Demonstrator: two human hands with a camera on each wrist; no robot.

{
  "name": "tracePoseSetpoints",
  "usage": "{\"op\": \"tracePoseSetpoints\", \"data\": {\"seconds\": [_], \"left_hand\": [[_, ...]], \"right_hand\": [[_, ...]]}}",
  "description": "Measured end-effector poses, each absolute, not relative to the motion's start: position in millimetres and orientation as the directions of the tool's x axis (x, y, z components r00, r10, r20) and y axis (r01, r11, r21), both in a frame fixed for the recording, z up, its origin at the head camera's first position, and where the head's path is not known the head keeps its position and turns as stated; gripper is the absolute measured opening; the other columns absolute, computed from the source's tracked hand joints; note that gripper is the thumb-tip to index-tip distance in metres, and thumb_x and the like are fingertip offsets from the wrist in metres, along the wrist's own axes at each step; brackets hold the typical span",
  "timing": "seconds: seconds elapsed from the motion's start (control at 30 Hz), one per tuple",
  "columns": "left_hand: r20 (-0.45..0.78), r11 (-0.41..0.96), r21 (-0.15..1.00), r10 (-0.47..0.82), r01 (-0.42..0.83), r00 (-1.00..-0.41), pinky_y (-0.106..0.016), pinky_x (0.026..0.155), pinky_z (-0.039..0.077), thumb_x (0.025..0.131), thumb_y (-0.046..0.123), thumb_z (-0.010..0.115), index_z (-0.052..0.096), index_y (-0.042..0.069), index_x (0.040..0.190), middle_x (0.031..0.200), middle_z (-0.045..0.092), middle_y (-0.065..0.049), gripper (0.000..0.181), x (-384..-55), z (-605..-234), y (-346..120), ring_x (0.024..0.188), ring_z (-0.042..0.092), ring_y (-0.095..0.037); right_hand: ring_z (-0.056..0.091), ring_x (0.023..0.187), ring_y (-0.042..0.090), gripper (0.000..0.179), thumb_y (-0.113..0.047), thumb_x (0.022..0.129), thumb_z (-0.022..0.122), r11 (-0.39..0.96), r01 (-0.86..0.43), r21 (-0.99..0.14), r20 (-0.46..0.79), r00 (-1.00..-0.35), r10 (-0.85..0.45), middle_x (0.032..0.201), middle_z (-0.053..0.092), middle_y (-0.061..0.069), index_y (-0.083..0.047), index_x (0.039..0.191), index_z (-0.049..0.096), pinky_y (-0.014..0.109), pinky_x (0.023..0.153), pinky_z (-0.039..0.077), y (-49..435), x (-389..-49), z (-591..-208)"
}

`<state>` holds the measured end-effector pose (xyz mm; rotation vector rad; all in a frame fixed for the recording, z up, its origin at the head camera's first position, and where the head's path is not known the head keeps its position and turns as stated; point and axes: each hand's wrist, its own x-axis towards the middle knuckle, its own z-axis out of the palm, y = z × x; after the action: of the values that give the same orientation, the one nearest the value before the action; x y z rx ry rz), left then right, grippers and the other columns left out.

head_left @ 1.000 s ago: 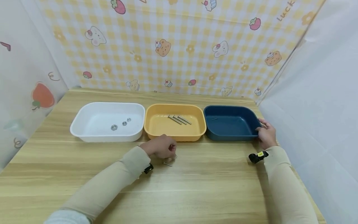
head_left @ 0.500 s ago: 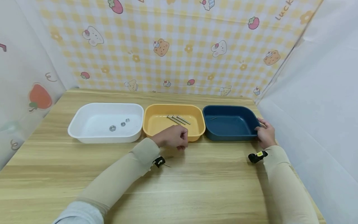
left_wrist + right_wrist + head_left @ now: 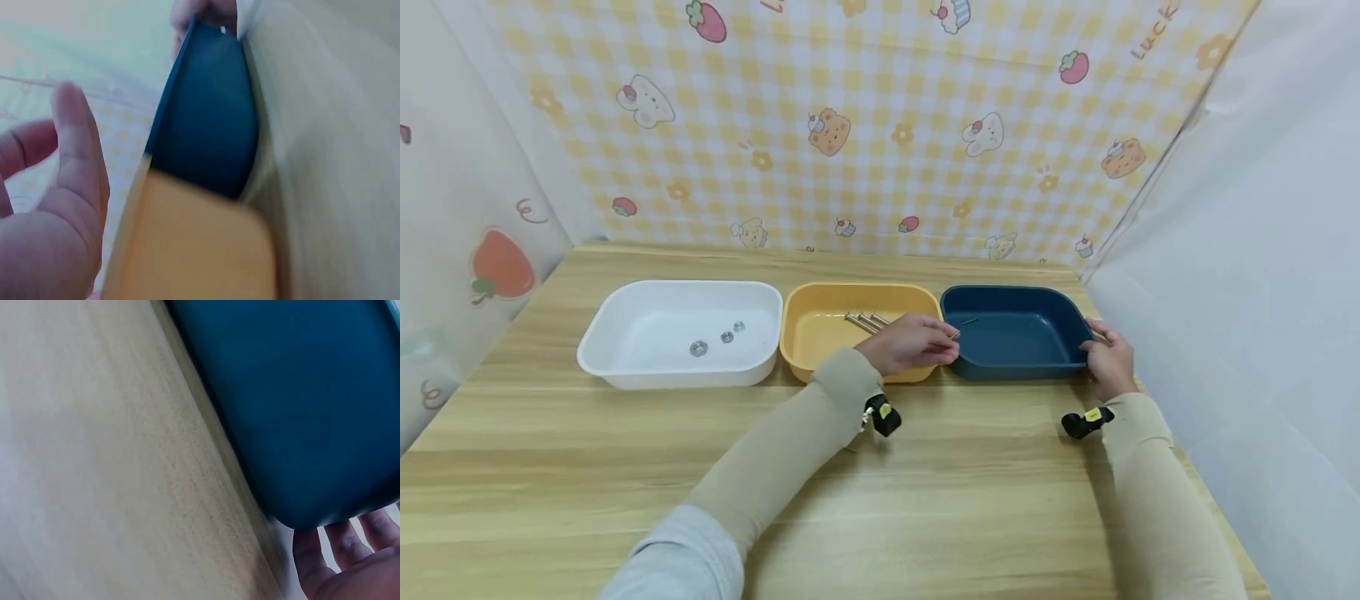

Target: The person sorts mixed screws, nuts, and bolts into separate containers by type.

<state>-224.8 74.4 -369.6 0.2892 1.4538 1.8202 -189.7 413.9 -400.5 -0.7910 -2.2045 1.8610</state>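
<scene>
My left hand (image 3: 917,343) is over the right end of the yellow bin (image 3: 808,367), by the rim of the dark blue bin (image 3: 1022,371). A small thin screw (image 3: 955,335) shows between its thumb and fingertips. In the left wrist view the hand (image 3: 62,187) appears beside the bins, the screw out of sight. My right hand (image 3: 1110,362) holds the blue bin's right end, thumb over the rim; in the right wrist view its fingers (image 3: 307,550) lie against the outer wall. One thin screw (image 3: 970,321) lies inside the blue bin.
Several long bolts (image 3: 861,323) lie in the yellow bin, partly hidden by the left hand. The white bin (image 3: 677,379) at left contains three nuts (image 3: 698,348). Another thin screw (image 3: 850,450) is on the wooden table (image 3: 970,500), mostly behind the left wrist. A checked cloth (image 3: 880,167) hangs behind.
My left hand has lifted off the table and moved right and away from me, across the yellow bin to the blue bin's edge, carrying a small screw. The right hand stays at the blue bin.
</scene>
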Motion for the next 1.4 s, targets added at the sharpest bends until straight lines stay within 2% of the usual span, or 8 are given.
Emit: {"op": "tracePoseSetpoints", "data": {"seconds": [0.17, 0.27, 0.4, 0.5, 0.63, 0.77, 0.97, 1.4], "left_hand": [[-0.321, -0.134, 0.844, 0.651, -0.520, -0.688, -0.024, 0.084, 0.053, 0.100, -0.004, 0.045, 0.042, -0.011, 0.139, 0.141, 0.044, -0.027, 0.040, -226, -372, 99, 0.112, 0.060, -0.026], [-0.324, -0.161, 0.831, 0.636, -0.532, -0.700, -0.027, 0.091, 0.050, 0.099, -0.006, 0.045, 0.040, -0.011, 0.140, 0.145, 0.041, -0.023, 0.042, -228, -371, 109, 0.127, 0.050, -0.031], [-0.325, -0.193, 0.818, 0.622, -0.543, -0.712, -0.029, 0.094, 0.049, 0.099, -0.007, 0.045, 0.035, -0.009, 0.144, 0.148, 0.038, -0.020, 0.046, -231, -366, 120, 0.130, 0.046, -0.031], [-0.354, -0.226, 0.786, 0.598, -0.575, -0.719, -0.027, 0.092, 0.050, 0.099, -0.009, 0.044, 0.035, -0.008, 0.144, 0.149, 0.037, -0.019, 0.047, -235, -364, 128, 0.131, 0.045, -0.030], [-0.410, -0.306, 0.707, 0.557, -0.637, -0.722, -0.028, 0.094, 0.049, 0.100, -0.007, 0.042, 0.038, -0.009, 0.142, 0.147, 0.037, -0.020, 0.043, -240, -364, 139, 0.131, 0.045, -0.030], [-0.469, -0.399, 0.592, 0.537, -0.700, -0.702, -0.034, 0.103, 0.041, 0.103, 0.010, 0.045, 0.035, -0.009, 0.143, 0.145, 0.037, -0.023, 0.045, -246, -364, 151, 0.134, 0.040, -0.032], [-0.547, -0.519, 0.399, 0.527, -0.756, -0.651, -0.043, 0.111, 0.031, 0.097, 0.050, 0.052, 0.024, -0.007, 0.149, 0.152, 0.029, -0.021, 0.082, -247, -360, 164, 0.140, 0.028, -0.035], [-0.615, -0.591, 0.289, 0.489, -0.754, -0.619, -0.050, 0.114, 0.022, 0.097, 0.056, 0.046, 0.006, -0.003, 0.153, 0.160, 0.005, -0.020, 0.091, -250, -366, 173, 0.146, 0.009, -0.035]], "right_hand": [[0.058, 0.074, 0.005, 0.054, -0.003, 0.099, 0.042, 0.036, 0.258, -0.965, -0.221, -0.884, 0.413, 0.155, 0.025, 0.020, -0.015, 0.151, 0.035, 0.020, 0.055, 0.049, 414, -187, -399], [0.051, 0.060, 0.003, 0.053, -0.006, 0.100, 0.038, 0.074, 0.259, -0.963, -0.219, -0.913, 0.343, 0.156, 0.021, 0.021, -0.011, 0.153, 0.030, 0.019, 0.055, 0.047, 413, -186, -393], [0.050, 0.065, 0.001, 0.054, -0.006, 0.101, 0.036, 0.160, 0.270, -0.949, -0.222, -0.937, 0.269, 0.155, 0.021, 0.024, -0.005, 0.154, 0.023, 0.020, 0.061, 0.048, 413, -184, -384], [0.055, 0.094, 0.005, 0.056, -0.003, 0.099, 0.037, 0.175, 0.288, -0.941, -0.245, -0.941, 0.234, 0.153, 0.022, 0.027, -0.002, 0.153, 0.021, 0.023, 0.072, 0.052, 415, -182, -379], [0.055, 0.096, 0.005, 0.058, 0.001, 0.096, 0.038, 0.173, 0.310, -0.935, -0.271, -0.938, 0.217, 0.154, 0.022, 0.025, -0.001, 0.152, 0.022, 0.025, 0.074, 0.053, 415, -181, -376], [0.055, 0.093, 0.002, 0.058, 0.001, 0.096, 0.037, 0.190, 0.314, -0.930, -0.271, -0.937, 0.220, 0.155, 0.021, 0.025, -0.001, 0.152, 0.022, 0.025, 0.074, 0.053, 417, -180, -375], [0.056, 0.091, 0.001, 0.058, 0.000, 0.097, 0.037, 0.205, 0.319, -0.925, -0.269, -0.933, 0.239, 0.154, 0.022, 0.025, 0.000, 0.152, 0.022, 0.024, 0.073, 0.053, 421, -178, -375], [0.055, 0.102, 0.008, 0.058, -0.002, 0.098, 0.037, 0.226, 0.326, -0.918, -0.270, -0.931, 0.246, 0.154, 0.023, 0.025, -0.003, 0.154, 0.020, 0.025, 0.076, 0.053, 423, -175, -376]]}}
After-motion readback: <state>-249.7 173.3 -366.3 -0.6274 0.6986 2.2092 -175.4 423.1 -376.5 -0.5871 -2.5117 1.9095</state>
